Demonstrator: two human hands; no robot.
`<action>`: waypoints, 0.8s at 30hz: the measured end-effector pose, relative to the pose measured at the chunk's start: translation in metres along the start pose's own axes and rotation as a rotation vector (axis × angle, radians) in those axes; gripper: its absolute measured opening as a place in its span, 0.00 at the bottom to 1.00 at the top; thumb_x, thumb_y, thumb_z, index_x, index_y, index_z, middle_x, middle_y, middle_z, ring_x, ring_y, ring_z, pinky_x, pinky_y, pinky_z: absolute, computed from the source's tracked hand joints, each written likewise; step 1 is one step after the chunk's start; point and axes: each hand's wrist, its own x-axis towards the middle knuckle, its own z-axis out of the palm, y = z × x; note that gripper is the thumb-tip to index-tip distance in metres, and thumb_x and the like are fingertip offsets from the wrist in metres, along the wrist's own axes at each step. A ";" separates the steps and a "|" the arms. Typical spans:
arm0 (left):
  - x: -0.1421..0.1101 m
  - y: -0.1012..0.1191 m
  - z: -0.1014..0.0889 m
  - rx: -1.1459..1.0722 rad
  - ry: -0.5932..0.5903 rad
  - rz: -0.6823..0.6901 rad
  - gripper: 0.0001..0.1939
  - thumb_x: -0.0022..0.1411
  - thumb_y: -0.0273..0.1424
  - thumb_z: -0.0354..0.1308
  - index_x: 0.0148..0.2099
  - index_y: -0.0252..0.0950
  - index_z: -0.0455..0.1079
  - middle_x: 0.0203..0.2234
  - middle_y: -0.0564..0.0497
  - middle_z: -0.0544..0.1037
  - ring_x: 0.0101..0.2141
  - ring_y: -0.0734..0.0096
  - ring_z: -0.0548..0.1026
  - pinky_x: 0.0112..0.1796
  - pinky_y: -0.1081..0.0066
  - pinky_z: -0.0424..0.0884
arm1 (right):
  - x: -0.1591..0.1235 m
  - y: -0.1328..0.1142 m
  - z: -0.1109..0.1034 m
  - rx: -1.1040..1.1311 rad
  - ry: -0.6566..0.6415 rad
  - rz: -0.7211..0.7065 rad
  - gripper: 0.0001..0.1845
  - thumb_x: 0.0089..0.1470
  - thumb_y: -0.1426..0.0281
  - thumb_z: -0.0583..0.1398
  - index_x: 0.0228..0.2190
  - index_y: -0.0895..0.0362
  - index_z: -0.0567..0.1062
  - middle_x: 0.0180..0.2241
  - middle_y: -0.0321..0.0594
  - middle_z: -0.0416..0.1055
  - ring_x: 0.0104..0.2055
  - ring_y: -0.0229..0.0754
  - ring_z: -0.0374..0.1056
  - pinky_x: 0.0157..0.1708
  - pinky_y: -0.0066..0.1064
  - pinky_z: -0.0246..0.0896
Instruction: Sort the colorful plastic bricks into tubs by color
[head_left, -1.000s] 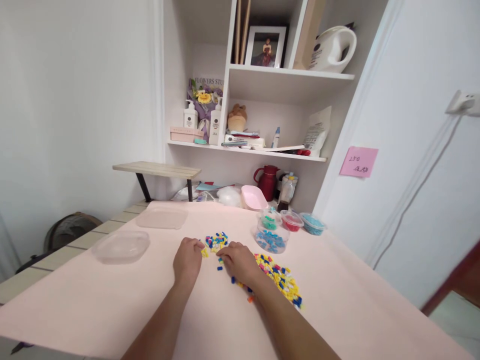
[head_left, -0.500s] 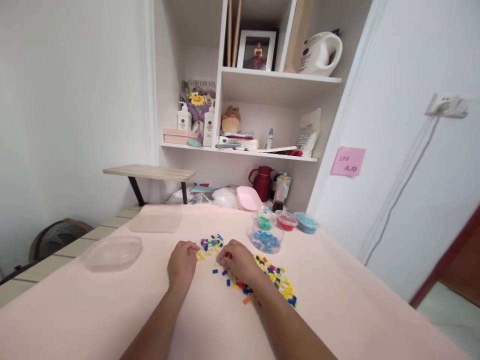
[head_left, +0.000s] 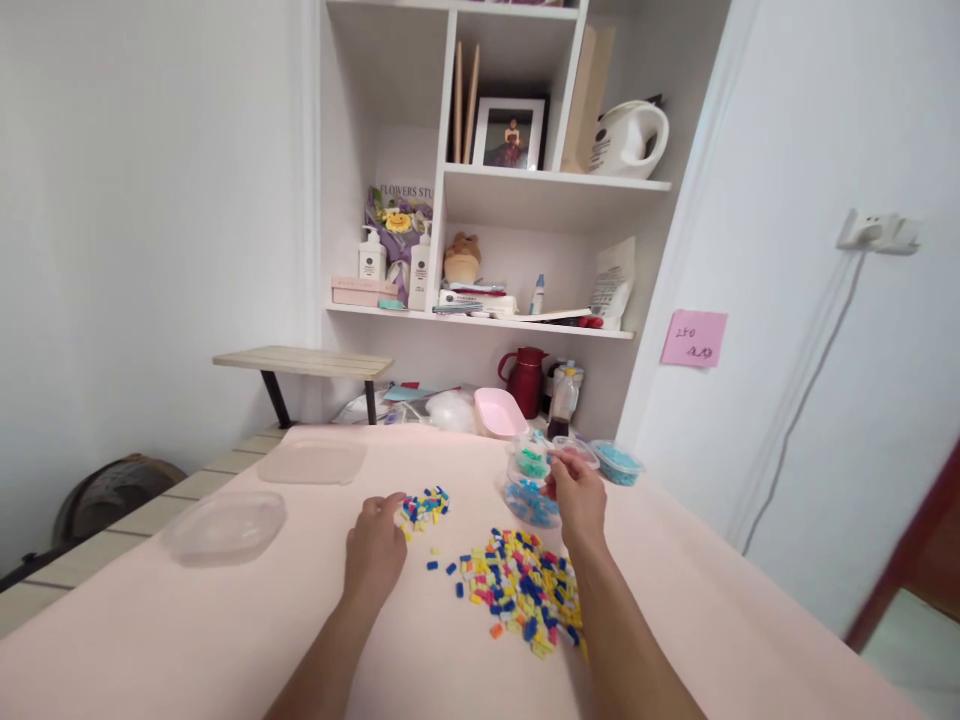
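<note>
1. Since half a second ago, the right hand (head_left: 581, 500) has moved from the gap between two piles of building bricks to the clear tubs on its own side, uncovering more of the larger pile; the left hand (head_left: 375, 548) stays at the smaller one.
2. The left hand is curled, its fingers close together and its index finger at the edge of the small brick pile (head_left: 426, 507); whether it holds a brick, I cannot tell.
3. The right hand's thumb and fingertips are drawn narrow above the tub of blue pieces (head_left: 530, 501); whether a piece is pinched there is too small to tell.
4. Nearer the person lies the large brick pile (head_left: 517, 582), mixed yellow, navy, pink and white, partly behind the right forearm. An orange brick (head_left: 496, 631) lies at its near edge, and a navy brick (head_left: 433, 566) sits between the piles.
5. Just beyond the right hand stand tubs of green pieces (head_left: 533, 462), red pieces, partly hidden, and light blue pieces (head_left: 616, 460).
6. Left of the left hand, a clear plastic tray (head_left: 225, 530) rests on the pink tablecloth (head_left: 225, 640).
7. At the back are a pink tray (head_left: 501, 413) and a dark red jug (head_left: 526, 383).
</note>
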 end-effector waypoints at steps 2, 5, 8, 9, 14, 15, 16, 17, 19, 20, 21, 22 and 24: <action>-0.001 0.000 0.002 0.063 -0.032 0.043 0.30 0.57 0.18 0.47 0.57 0.47 0.68 0.52 0.46 0.69 0.52 0.63 0.69 0.50 0.64 0.62 | 0.001 0.004 0.002 0.011 -0.034 0.039 0.29 0.50 0.57 0.58 0.51 0.58 0.71 0.30 0.39 0.75 0.21 0.38 0.68 0.22 0.30 0.63; -0.003 0.000 0.006 0.168 -0.075 0.119 0.32 0.57 0.16 0.45 0.58 0.51 0.68 0.55 0.46 0.67 0.54 0.63 0.66 0.52 0.61 0.59 | -0.004 0.001 0.010 -0.037 -0.128 -0.008 0.29 0.53 0.59 0.55 0.55 0.57 0.68 0.35 0.40 0.76 0.22 0.38 0.69 0.25 0.30 0.65; -0.004 0.000 0.009 0.154 -0.105 0.177 0.33 0.54 0.14 0.45 0.52 0.52 0.73 0.55 0.49 0.67 0.55 0.63 0.66 0.52 0.60 0.59 | -0.017 -0.005 0.024 -0.172 -0.304 -0.154 0.23 0.57 0.62 0.51 0.49 0.58 0.73 0.31 0.40 0.75 0.25 0.40 0.70 0.29 0.32 0.65; -0.003 0.000 0.009 0.124 -0.112 0.194 0.32 0.54 0.14 0.45 0.48 0.52 0.75 0.55 0.51 0.68 0.54 0.64 0.66 0.52 0.61 0.59 | -0.023 -0.007 0.030 -0.241 -0.381 -0.218 0.21 0.58 0.64 0.50 0.46 0.58 0.75 0.32 0.41 0.75 0.28 0.41 0.71 0.33 0.33 0.66; 0.002 0.001 0.004 -0.017 -0.062 0.142 0.25 0.56 0.15 0.45 0.41 0.45 0.78 0.51 0.51 0.70 0.50 0.71 0.71 0.50 0.70 0.63 | -0.057 -0.007 0.060 -0.570 -0.760 -0.491 0.20 0.56 0.76 0.51 0.44 0.53 0.78 0.43 0.44 0.74 0.48 0.44 0.68 0.49 0.33 0.59; 0.003 0.001 0.003 -0.013 -0.041 0.104 0.26 0.57 0.16 0.44 0.45 0.44 0.76 0.51 0.50 0.70 0.49 0.71 0.71 0.50 0.71 0.63 | -0.064 -0.006 0.065 -0.615 -0.803 -0.505 0.21 0.56 0.77 0.51 0.46 0.53 0.77 0.45 0.44 0.73 0.49 0.44 0.67 0.49 0.32 0.58; 0.003 0.001 0.002 0.000 -0.027 0.071 0.27 0.57 0.16 0.44 0.49 0.44 0.74 0.51 0.49 0.70 0.49 0.71 0.71 0.49 0.71 0.64 | -0.070 -0.005 0.069 -0.658 -0.830 -0.510 0.22 0.57 0.77 0.51 0.49 0.52 0.75 0.46 0.44 0.72 0.49 0.44 0.66 0.49 0.32 0.58; 0.003 0.001 0.001 0.016 -0.021 0.051 0.28 0.57 0.16 0.44 0.52 0.43 0.72 0.51 0.47 0.70 0.50 0.69 0.71 0.49 0.70 0.64 | -0.075 -0.004 0.072 -0.707 -0.849 -0.514 0.23 0.57 0.77 0.51 0.51 0.52 0.73 0.46 0.45 0.70 0.48 0.44 0.66 0.48 0.32 0.58; 0.000 0.002 0.001 0.043 -0.030 0.044 0.30 0.56 0.16 0.45 0.55 0.43 0.70 0.52 0.45 0.69 0.51 0.65 0.70 0.50 0.66 0.63 | -0.083 -0.003 0.075 -0.821 -0.883 -0.536 0.24 0.57 0.76 0.51 0.54 0.51 0.70 0.47 0.46 0.69 0.48 0.46 0.65 0.47 0.35 0.57; -0.001 0.002 0.002 0.056 -0.039 0.052 0.30 0.56 0.16 0.45 0.55 0.44 0.70 0.52 0.45 0.69 0.52 0.63 0.69 0.51 0.64 0.62 | -0.086 -0.004 0.076 -0.879 -0.897 -0.555 0.25 0.57 0.76 0.52 0.54 0.51 0.69 0.48 0.47 0.68 0.49 0.48 0.64 0.47 0.36 0.56; -0.002 0.003 0.004 0.074 -0.049 0.065 0.30 0.56 0.16 0.46 0.55 0.46 0.71 0.53 0.45 0.68 0.53 0.61 0.68 0.52 0.61 0.61 | -0.089 -0.004 0.077 -0.930 -0.908 -0.577 0.26 0.55 0.77 0.53 0.55 0.51 0.68 0.48 0.47 0.68 0.49 0.50 0.63 0.46 0.38 0.55; -0.002 0.003 0.005 0.093 -0.059 0.078 0.30 0.56 0.16 0.46 0.55 0.47 0.71 0.54 0.45 0.68 0.54 0.60 0.67 0.53 0.59 0.60 | -0.090 -0.004 0.077 -0.965 -0.917 -0.597 0.27 0.54 0.77 0.54 0.55 0.51 0.67 0.48 0.48 0.67 0.50 0.51 0.62 0.46 0.39 0.55; -0.002 0.003 0.007 0.115 -0.079 0.101 0.30 0.55 0.15 0.45 0.51 0.49 0.74 0.56 0.47 0.67 0.55 0.60 0.66 0.53 0.58 0.59 | -0.090 -0.004 0.078 -0.975 -0.922 -0.611 0.25 0.55 0.77 0.54 0.54 0.50 0.68 0.48 0.48 0.67 0.50 0.51 0.61 0.46 0.40 0.54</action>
